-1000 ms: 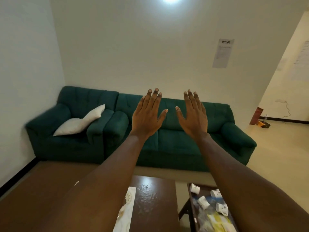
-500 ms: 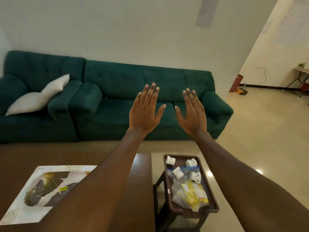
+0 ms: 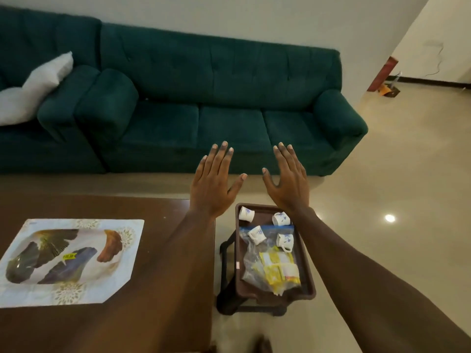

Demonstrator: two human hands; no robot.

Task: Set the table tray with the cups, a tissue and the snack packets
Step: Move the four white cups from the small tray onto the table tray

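Observation:
A dark brown tray (image 3: pixel 307 266) rests on a small stool right of the wooden table (image 3: pixel 158 289). Several small white cups with blue flowers lie in it, among them a cup (image 3: pixel 246 214) at its far left, a cup (image 3: pixel 280 219) at its far right and a cup (image 3: pixel 285 242) lower down. A clear zip bag with yellow snack packets (image 3: pixel 277 270) fills the near half. My left hand (image 3: pixel 215 184) and my right hand (image 3: pixel 289 182) are held out flat, empty, fingers spread, above the tray's far end. No tissue is visible.
A white place mat (image 3: pixel 74 261) with a dark bird print lies on the table's left. A dark green sofa (image 3: pixel 229 110) with a white cushion (image 3: pixel 33 87) stands behind. Shiny beige floor spreads to the right, with a red box (image 3: pixel 382 75) by the wall.
The view has tilted down, so the table, mat and tray now show in full. Both hands stay outstretched and empty, now lower in view, over the tray's far end.

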